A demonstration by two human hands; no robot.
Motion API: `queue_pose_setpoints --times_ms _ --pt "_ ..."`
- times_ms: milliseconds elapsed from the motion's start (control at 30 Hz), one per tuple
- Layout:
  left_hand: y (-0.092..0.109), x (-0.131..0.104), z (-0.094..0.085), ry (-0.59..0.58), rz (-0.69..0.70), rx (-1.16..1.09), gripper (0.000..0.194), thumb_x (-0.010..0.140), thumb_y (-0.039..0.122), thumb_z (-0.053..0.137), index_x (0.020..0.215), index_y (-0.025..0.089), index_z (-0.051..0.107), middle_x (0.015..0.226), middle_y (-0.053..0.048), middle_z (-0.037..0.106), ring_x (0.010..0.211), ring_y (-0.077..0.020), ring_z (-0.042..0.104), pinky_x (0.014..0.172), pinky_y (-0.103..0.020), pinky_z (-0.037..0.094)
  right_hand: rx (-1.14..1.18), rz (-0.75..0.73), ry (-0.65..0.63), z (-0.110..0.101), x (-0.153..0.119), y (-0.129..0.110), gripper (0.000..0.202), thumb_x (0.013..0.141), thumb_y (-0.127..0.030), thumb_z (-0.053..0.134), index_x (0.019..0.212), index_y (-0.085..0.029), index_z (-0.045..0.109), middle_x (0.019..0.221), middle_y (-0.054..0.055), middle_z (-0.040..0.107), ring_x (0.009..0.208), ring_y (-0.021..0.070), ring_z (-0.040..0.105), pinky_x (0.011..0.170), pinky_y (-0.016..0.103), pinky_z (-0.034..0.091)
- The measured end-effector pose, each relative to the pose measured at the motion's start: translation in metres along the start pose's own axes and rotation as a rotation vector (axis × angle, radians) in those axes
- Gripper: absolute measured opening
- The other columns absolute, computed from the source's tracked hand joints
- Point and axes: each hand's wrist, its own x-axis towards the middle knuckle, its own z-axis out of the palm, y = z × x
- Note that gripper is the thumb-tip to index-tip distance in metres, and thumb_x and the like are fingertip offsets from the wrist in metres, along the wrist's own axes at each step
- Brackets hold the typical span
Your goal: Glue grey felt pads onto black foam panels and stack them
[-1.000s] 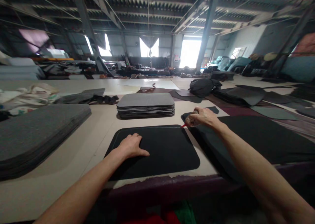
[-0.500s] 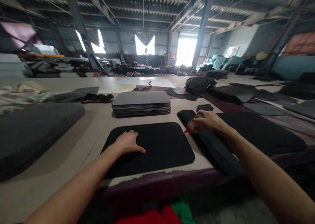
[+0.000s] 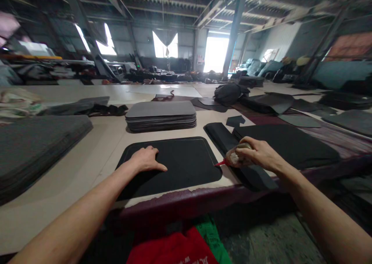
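A black sheet with rounded corners (image 3: 183, 167) lies flat near the table's front edge, a thin pale line running along its far and right margins. Pressed on its left part is my left hand (image 3: 147, 159), fingers spread and holding nothing. My right hand (image 3: 255, 151) is wrapped around a squeeze bottle (image 3: 236, 155) with a red nozzle, tilted so the tip points left. That tip meets the sheet's right margin, close to the near right corner. Behind the sheet stands a neat stack of grey rounded sheets (image 3: 161, 111).
On the left rises a thick dark stack (image 3: 37, 148). A folded black strip (image 3: 223, 138) and a pile of black sheets (image 3: 287, 144) lie to the right. Farther back are a dark bundle (image 3: 231, 93) and a small black scrap (image 3: 235, 120). The table's front edge has a maroon cover (image 3: 180, 204).
My right hand has drawn the bottle toward me along the sheet's right margin, and the pale line there is longer. My left hand stays on the sheet. The view has shifted slightly.
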Motion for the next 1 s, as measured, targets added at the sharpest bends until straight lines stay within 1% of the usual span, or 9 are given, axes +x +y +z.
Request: queue_pose_setpoints --times_ms 200,433,600,767,900,1000 --pt "0.001 0.0 -0.001 -0.007 -0.003 0.001 0.109 0.053 0.09 0.059 0.132 0.015 0.058 0.135 -0.019 0.055 0.114 -0.0401 0.058 0.094 -0.044 0.049 0.068 -0.015 0.004 -0.001 -0.026 0.002 0.033 0.084 -0.05 0.056 0.098 -0.022 0.066 0.083 0.002 0.069 0.074 0.0207 0.063 0.062 0.027 0.044" --pt "0.0 0.001 0.0 0.005 -0.002 0.016 0.11 0.053 0.091 0.059 0.134 0.016 0.057 0.136 -0.02 0.055 0.112 -0.04 0.059 0.095 -0.045 0.049 0.113 -0.018 0.013 -0.001 -0.044 0.007 0.034 0.083 -0.052 0.056 0.097 -0.022 0.065 0.082 0.002 0.07 0.076 0.0215 0.064 0.064 0.029 0.045" --pt "0.001 0.0 -0.002 0.004 0.0 0.02 0.11 0.053 0.091 0.059 0.133 0.016 0.058 0.136 -0.02 0.054 0.113 -0.0397 0.059 0.095 -0.044 0.048 0.146 -0.002 0.014 0.002 -0.049 0.012 0.038 0.083 -0.055 0.057 0.099 -0.022 0.064 0.08 0.001 0.069 0.073 0.0212 0.064 0.062 0.029 0.046" --pt "0.002 -0.002 -0.003 -0.005 -0.002 0.017 0.108 0.054 0.091 0.059 0.132 0.016 0.058 0.136 -0.019 0.054 0.114 -0.0397 0.058 0.095 -0.045 0.048 0.209 0.009 0.009 0.005 -0.05 0.016 0.038 0.083 -0.056 0.059 0.1 -0.022 0.063 0.082 0.001 0.068 0.075 0.0215 0.064 0.064 0.029 0.046" --pt "0.001 0.0 -0.002 -0.002 -0.001 0.016 0.11 0.053 0.091 0.059 0.133 0.015 0.057 0.136 -0.019 0.054 0.114 -0.0398 0.058 0.096 -0.044 0.047 0.229 0.009 0.0 0.007 -0.049 0.017 0.037 0.083 -0.055 0.06 0.102 -0.022 0.063 0.085 0.001 0.069 0.078 0.0217 0.064 0.066 0.029 0.046" --pt "0.002 0.0 -0.002 0.001 -0.001 0.02 0.108 0.054 0.09 0.06 0.133 0.015 0.058 0.136 -0.02 0.055 0.114 -0.04 0.057 0.096 -0.045 0.047 0.259 0.005 -0.02 0.011 -0.049 0.015 0.038 0.083 -0.054 0.06 0.102 -0.022 0.063 0.084 0.0 0.068 0.077 0.0214 0.063 0.066 0.029 0.046"
